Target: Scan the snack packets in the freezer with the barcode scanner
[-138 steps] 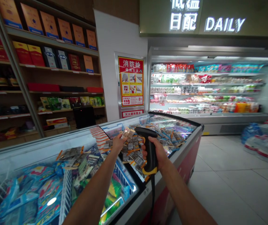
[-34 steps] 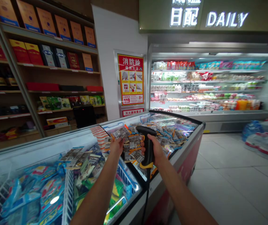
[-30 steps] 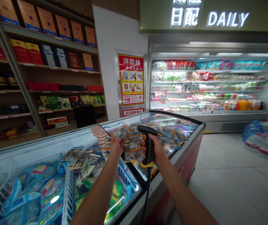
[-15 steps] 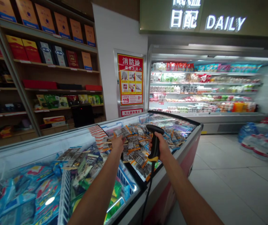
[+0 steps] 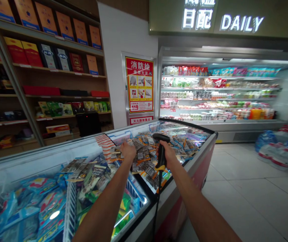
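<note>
Scanner (image 5: 162, 153) x1 in R hand (image 5: 169, 156), L hand (image 5: 128, 150) nr many pkts (image 5: 142, 154).

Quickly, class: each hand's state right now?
Left hand: at the packets; whether holding one cannot be told.
Right hand: closed, holding the scanner.

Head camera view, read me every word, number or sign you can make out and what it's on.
"DAILY": overhead sign.
"日配": same sign; the characters above are cut off.
"消防栓", "使用方法": red fire-hydrant poster.
"119": lower on that poster.
"灭火器放置点": small red sign below it.
Too small or blurred to read: packets in the chest freezer, boxes on the shelves.
</note>
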The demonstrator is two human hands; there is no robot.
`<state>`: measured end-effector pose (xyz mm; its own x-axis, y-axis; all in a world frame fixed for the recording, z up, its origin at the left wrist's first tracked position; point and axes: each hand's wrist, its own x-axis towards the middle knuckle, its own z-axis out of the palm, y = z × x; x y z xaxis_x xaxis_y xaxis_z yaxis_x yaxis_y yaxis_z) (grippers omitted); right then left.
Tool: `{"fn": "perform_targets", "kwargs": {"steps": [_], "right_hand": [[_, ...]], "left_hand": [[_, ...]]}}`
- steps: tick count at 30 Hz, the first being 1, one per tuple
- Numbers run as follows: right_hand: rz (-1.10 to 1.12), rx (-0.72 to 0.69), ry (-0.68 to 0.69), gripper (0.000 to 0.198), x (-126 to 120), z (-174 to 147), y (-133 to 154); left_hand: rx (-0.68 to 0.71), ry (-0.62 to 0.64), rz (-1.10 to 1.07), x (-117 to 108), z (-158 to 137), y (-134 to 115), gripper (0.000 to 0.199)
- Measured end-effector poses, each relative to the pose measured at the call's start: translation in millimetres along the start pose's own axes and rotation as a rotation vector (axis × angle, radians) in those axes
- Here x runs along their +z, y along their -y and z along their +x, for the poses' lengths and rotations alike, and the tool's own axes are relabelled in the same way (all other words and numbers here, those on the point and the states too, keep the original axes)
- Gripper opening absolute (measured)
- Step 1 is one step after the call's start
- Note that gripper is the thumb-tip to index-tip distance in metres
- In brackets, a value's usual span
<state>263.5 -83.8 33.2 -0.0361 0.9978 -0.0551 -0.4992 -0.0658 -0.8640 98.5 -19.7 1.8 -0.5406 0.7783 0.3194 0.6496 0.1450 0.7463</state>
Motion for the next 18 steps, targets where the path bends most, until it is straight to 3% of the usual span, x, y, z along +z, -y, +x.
{"fn": "perform_targets", "kwargs": {"steps": [7,13,18], "right_hand": [[-0.025,0.046,0.05,0.019,18,-8,-11],[-0.04,0.073,0.119,0.02,35,-14,-22],[-0.049,0.107,0.153,0.02,48,-20,-32]], "left_hand": [[0.082,-0.07,0.203,-40,5,39,0.041],[-0.049,-0.184,0.37,-101,10,94,0.05],[-0.134,-0.153,0.428,-135,9,130,0.044]]}}
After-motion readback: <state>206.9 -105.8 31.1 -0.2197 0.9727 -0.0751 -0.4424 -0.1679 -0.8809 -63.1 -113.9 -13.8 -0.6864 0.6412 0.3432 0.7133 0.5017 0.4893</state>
